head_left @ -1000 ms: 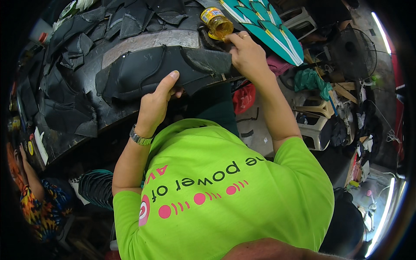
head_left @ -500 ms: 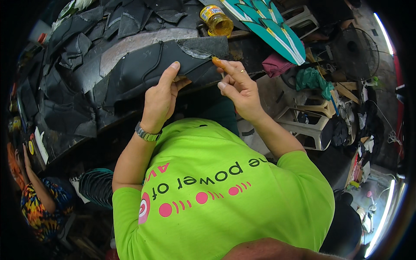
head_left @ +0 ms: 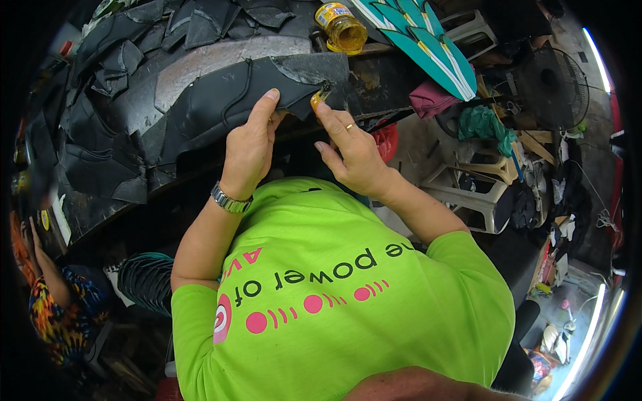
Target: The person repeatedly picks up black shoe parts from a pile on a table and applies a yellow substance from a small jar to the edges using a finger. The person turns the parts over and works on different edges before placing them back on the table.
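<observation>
A black, leather-like panel [head_left: 200, 110], like a shoe-upper piece with a raised cord line, lies along the table edge with its right end reaching toward my hands. My left hand [head_left: 253, 140] pinches its near edge, thumb on top and fingers underneath. Yellow-orange paste, like glue, coats the tip of my right hand's [head_left: 351, 150] index finger. That fingertip is at the panel's right end, beside a dark grey rough-edged patch [head_left: 311, 69]. My right thumb stands apart from the index finger, and I see nothing held in that hand.
An uncapped glass jar [head_left: 346, 35] with yellow residue lies tilted beyond my hands. Several black cut pieces [head_left: 110, 160] cover the table's left and back. Teal-and-white pieces [head_left: 438, 53] lie at back right. Plastic stools [head_left: 471, 187] and a fan [head_left: 552, 87] stand to the right; another person [head_left: 63, 301] is at left.
My right hand has moved left and slightly nearer to me, its coated fingertip shifting along the panel's right end. My left hand keeps its pinch. A red item now shows behind my right hand.
</observation>
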Motion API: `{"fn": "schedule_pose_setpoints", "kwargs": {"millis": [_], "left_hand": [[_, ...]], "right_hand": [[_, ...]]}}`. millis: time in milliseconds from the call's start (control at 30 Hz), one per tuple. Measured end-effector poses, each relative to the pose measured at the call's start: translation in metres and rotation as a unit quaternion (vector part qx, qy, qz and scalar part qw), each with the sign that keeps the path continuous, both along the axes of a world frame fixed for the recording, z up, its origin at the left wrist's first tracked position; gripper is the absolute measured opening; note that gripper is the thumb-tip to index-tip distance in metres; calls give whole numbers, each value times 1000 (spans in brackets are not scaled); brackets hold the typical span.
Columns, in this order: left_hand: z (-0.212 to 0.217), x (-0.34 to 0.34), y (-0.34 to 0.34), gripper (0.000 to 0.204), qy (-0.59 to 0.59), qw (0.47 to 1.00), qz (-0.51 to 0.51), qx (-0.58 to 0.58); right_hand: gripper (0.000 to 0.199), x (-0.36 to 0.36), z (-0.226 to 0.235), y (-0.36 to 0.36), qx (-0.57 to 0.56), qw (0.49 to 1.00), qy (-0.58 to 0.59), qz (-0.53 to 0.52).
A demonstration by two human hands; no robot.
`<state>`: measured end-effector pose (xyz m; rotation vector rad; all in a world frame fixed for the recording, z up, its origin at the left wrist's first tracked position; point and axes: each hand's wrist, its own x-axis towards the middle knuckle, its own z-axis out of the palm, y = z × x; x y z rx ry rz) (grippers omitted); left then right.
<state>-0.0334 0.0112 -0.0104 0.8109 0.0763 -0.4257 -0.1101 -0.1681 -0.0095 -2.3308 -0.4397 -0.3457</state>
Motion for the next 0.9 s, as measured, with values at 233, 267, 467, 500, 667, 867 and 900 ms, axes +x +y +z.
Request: {"fn": "schedule_pose_setpoints", "kwargs": {"millis": [233, 267, 467, 500, 667, 867, 900], "left_hand": [[4, -1, -1, 15, 21, 998, 31, 42], [3, -1, -1, 16, 25, 998, 35, 43], [-2, 6, 5, 22, 22, 993, 16, 117], [-2, 6, 8, 23, -1, 993, 10, 119], [11, 5, 38, 30, -319, 754, -126, 560], [41, 33, 82, 32, -363, 756, -2, 544], [47, 34, 90, 33, -351, 774, 46, 525]], "right_hand": [[63, 0, 5, 2, -123, 992, -29, 3], [60, 0, 5, 2, -139, 989, -36, 14], [45, 4, 6, -1, -151, 985, 29, 78], [44, 6, 10, -4, -132, 986, 47, 92], [40, 12, 47, -24, 103, 948, 217, 210], [53, 44, 54, -2, 393, 913, 69, 80], [52, 58, 48, 5, 407, 909, 49, 69]]}}
